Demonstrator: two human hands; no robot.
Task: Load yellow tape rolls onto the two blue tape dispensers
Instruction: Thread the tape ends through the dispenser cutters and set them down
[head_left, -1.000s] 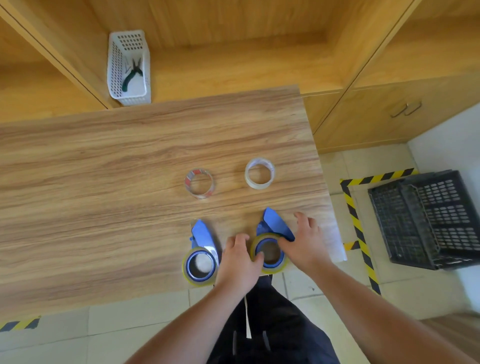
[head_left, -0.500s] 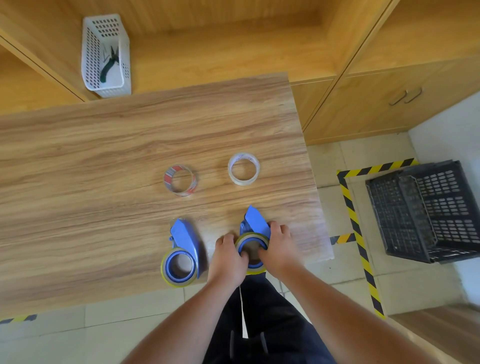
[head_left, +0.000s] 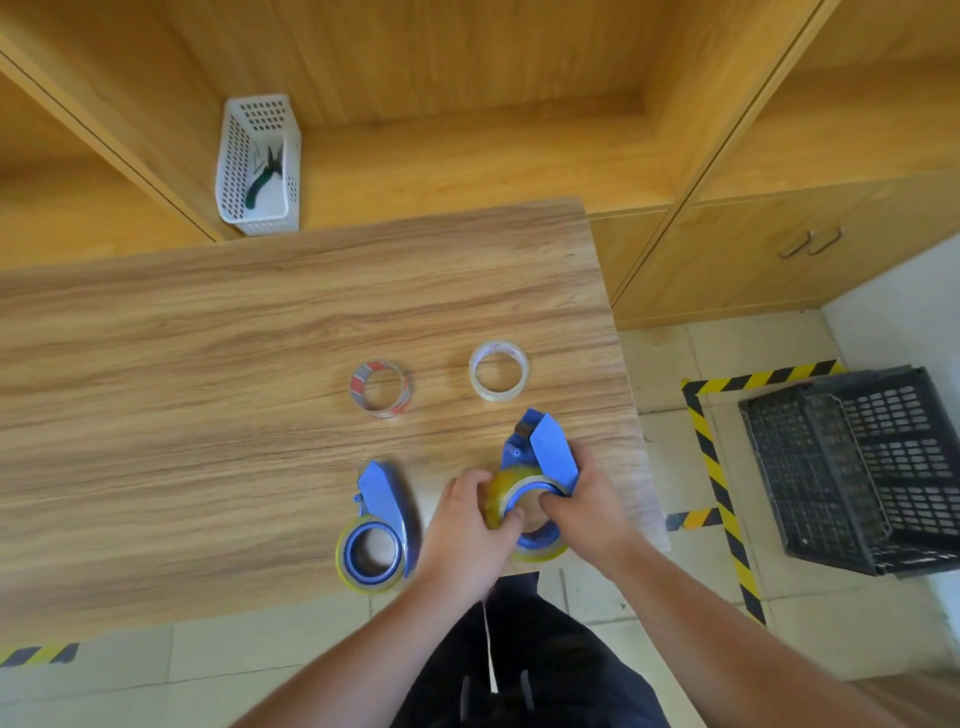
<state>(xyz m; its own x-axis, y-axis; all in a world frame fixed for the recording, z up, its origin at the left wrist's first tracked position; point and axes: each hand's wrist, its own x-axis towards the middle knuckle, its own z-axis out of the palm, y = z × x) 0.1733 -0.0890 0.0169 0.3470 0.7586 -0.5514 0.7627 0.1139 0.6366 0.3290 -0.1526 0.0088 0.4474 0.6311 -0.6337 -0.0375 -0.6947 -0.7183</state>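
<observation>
Two blue tape dispensers lie near the table's front edge. The left dispenser (head_left: 382, 512) lies flat with a yellow tape roll (head_left: 347, 570) around its hub, untouched. The right dispenser (head_left: 548, 452) is tilted up off the table. My right hand (head_left: 587, 512) grips its body, fingers inside the hub. My left hand (head_left: 470, 525) holds the yellow tape roll (head_left: 501, 488) on that dispenser's hub from the left side. The roll's lower edge shows below the hands.
A clear tape roll with red print (head_left: 380, 388) and a plain clear roll (head_left: 498, 370) lie farther back on the wooden table (head_left: 208, 389). A white basket (head_left: 258, 166) with pliers stands on the shelf behind. A black crate (head_left: 852, 467) sits on the floor at right.
The right dispenser has been lifted and tilted off the table between both hands. My left hand has closed onto its yellow roll. The left dispenser has not moved.
</observation>
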